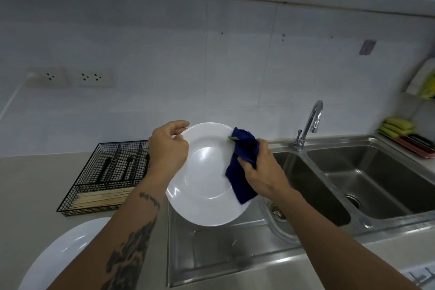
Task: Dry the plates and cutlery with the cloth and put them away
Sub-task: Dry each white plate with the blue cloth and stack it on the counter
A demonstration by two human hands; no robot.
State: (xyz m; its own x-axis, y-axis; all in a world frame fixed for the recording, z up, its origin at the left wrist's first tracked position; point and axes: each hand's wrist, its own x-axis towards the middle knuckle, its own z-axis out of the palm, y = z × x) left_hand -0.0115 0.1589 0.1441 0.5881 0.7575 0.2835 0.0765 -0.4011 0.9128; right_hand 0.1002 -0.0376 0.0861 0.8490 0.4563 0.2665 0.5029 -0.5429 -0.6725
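Drying is under way: the left hand [168,148] pinches the rim of a round white ceramic plate [207,179] held tilted above the steel drainboard [211,256], while the right hand [260,172] grips a dark blue cloth [242,162] pressed to its right edge. Next, probably, wiping round and then stowing it. On the beige surface [35,183] sit a black wire cutlery tray [106,172] and another white plate [68,249]; a double steel sink [367,179] lies to the right, against a white tiled wall [188,66].

One head-worn wide-angle view looks forward and down, close over the sink [329,186], its edges seemingly blurred.
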